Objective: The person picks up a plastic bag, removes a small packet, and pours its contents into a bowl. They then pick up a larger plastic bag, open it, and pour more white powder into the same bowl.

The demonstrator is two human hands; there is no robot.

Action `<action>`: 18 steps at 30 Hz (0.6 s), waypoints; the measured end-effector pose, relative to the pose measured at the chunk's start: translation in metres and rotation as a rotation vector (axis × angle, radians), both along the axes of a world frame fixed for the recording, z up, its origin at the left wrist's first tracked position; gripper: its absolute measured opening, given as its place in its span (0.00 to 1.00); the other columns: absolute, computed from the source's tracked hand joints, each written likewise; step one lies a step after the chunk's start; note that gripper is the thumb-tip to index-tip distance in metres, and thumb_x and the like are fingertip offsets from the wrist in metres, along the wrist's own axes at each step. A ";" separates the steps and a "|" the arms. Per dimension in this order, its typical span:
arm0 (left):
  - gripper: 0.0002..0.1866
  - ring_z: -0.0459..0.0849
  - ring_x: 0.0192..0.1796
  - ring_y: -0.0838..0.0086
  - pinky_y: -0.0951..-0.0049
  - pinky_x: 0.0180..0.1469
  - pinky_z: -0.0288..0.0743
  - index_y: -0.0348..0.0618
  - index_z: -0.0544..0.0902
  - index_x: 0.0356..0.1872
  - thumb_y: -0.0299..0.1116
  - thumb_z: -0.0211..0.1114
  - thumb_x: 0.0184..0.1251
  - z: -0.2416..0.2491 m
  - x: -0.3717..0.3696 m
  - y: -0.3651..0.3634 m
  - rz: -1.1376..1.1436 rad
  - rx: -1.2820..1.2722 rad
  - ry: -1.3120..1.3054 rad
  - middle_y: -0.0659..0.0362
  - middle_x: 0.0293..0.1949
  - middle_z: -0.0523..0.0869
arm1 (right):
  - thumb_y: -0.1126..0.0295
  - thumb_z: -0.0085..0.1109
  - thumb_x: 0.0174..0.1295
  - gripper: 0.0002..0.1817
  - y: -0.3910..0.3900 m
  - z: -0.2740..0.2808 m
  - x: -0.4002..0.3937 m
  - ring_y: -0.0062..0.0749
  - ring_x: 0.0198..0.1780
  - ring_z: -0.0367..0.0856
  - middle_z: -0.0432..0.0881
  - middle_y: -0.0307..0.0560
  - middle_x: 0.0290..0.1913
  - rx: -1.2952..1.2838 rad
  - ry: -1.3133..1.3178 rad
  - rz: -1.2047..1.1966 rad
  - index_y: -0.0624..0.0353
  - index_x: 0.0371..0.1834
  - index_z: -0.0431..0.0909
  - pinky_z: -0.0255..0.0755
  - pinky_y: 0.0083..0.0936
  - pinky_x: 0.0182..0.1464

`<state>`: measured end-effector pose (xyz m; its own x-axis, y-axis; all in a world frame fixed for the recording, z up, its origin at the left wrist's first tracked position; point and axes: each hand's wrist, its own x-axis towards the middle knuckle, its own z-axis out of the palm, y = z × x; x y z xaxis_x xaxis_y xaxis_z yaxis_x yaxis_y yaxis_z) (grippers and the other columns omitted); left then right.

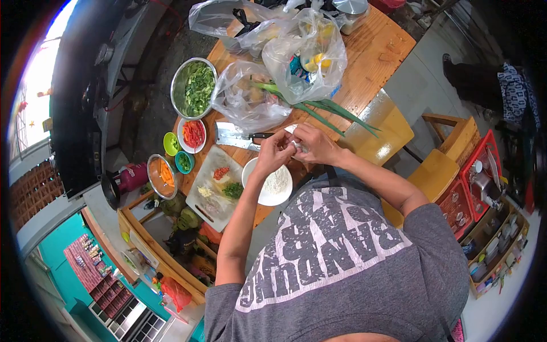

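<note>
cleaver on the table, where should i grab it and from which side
Grip the cleaver by its dark handle, probably coming from the right: it lies flat, blade pointing left, handle toward the left hand. The nearest plastic bag crowds its far side, so that approach looks worse.

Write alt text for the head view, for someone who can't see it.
A person's left hand and right hand pinch something too hidden to identify near a bowl of white powder. To the left are a knife, a cutting board with chopped food and bowls of vegetables.
</note>
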<state>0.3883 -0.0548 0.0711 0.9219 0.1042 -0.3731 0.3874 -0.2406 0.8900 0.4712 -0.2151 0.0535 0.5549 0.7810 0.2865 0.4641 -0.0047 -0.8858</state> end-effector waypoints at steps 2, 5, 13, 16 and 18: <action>0.06 0.74 0.27 0.86 0.82 0.31 0.69 0.35 0.78 0.35 0.26 0.60 0.58 -0.005 -0.003 -0.004 0.074 -0.008 0.027 0.65 0.25 0.81 | 0.77 0.65 0.40 0.18 0.001 -0.003 -0.002 0.48 0.41 0.75 0.74 0.53 0.35 -0.023 0.017 -0.021 0.64 0.36 0.70 0.71 0.38 0.44; 0.05 0.75 0.28 0.86 0.85 0.31 0.68 0.38 0.79 0.36 0.27 0.57 0.63 -0.016 -0.005 -0.001 0.199 -0.159 0.145 0.66 0.27 0.80 | 0.76 0.65 0.42 0.18 0.005 -0.009 -0.004 0.44 0.37 0.74 0.72 0.50 0.32 -0.049 0.132 -0.056 0.63 0.37 0.69 0.70 0.35 0.40; 0.07 0.73 0.23 0.87 0.86 0.25 0.64 0.41 0.78 0.33 0.32 0.57 0.67 -0.018 -0.010 -0.015 0.426 -0.409 0.202 0.68 0.23 0.77 | 0.77 0.62 0.47 0.19 0.009 0.001 -0.011 0.40 0.35 0.75 0.72 0.50 0.33 -0.082 0.177 -0.071 0.61 0.41 0.66 0.70 0.33 0.37; 0.06 0.72 0.24 0.87 0.84 0.25 0.66 0.40 0.79 0.34 0.32 0.58 0.67 -0.011 -0.008 -0.024 0.482 -0.384 0.209 0.68 0.24 0.77 | 0.77 0.62 0.47 0.19 0.009 0.007 -0.016 0.38 0.33 0.75 0.72 0.49 0.32 -0.122 0.192 -0.135 0.61 0.41 0.65 0.70 0.30 0.35; 0.06 0.74 0.25 0.83 0.81 0.27 0.69 0.39 0.80 0.36 0.31 0.59 0.65 -0.010 -0.009 -0.021 0.403 -0.302 0.134 0.66 0.27 0.78 | 0.77 0.62 0.47 0.19 0.007 0.007 -0.010 0.35 0.32 0.74 0.71 0.47 0.32 -0.148 0.348 -0.095 0.61 0.41 0.65 0.70 0.29 0.34</action>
<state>0.3791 -0.0755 0.0613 0.7730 0.3104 -0.5533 0.5117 0.2105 0.8330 0.4615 -0.2084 0.0604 0.6707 0.7404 -0.0434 0.1270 -0.1723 -0.9768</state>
